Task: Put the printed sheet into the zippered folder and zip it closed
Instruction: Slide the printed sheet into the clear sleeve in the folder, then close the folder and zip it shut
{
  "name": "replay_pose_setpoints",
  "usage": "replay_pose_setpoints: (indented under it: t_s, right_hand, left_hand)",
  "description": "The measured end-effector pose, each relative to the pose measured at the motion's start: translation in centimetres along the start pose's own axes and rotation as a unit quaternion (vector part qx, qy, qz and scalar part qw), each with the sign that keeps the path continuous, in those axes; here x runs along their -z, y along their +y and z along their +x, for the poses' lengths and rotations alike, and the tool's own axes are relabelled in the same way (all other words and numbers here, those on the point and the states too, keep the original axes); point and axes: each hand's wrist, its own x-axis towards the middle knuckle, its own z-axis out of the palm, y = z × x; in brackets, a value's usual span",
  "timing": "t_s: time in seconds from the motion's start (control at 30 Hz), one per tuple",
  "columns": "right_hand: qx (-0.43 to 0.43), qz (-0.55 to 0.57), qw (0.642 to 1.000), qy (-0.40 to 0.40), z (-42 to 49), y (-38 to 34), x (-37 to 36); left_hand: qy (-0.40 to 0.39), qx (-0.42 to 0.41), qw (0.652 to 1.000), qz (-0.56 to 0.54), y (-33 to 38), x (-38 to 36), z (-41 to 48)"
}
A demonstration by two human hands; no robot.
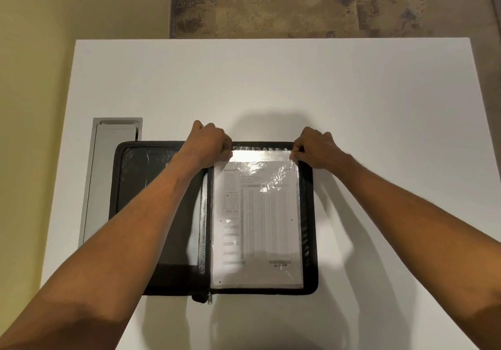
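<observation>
Printed sheet [257, 222] sleeved, long axis pointing away; left hand [210, 143], right hand [314, 147] pinch sleeve's far corners.

**Words on the paper**

The printed sheet [257, 222] has one word that can be read. It says "ENTERED" in dark letters, down low on the page at about 5 o'clock, just under a small grey bar. At the top of the page, at about 11 o'clock, there is a small logo with a name that starts "VIDYA", but the rest is too blurry. All the other rows of print are too tiny to read.
</observation>
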Motion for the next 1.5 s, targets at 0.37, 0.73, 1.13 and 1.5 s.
replay_pose_setpoints:
  t_s: [0.37, 0.73, 1.13, 1.5]
  right_hand:
    - [-0.153, 0.181, 0.967, 0.096, -1.6, -0.7, -2.2]
    - [-0.161, 0.176, 0.936, 0.260, -4.6, -0.3, -5.8]
    - [0.026, -0.069, 0.992, 0.107, -16.4, -7.8, -18.9]
    - [-0.052, -0.089, 0.992, 0.067, -18.9, -7.1, -21.5]
  left_hand:
    - [0.006, 0.030, 0.992, -0.120, 1.2, -0.5, -0.1]
    - [0.102, 0.017, 0.978, -0.182, 2.6, -4.5, -5.1]
    - [0.061, -0.026, 0.997, -0.034, 6.6, -7.7, -9.1]
    - [0.101, 0.446, 0.879, -0.132, -6.5, -8.3, -19.2]
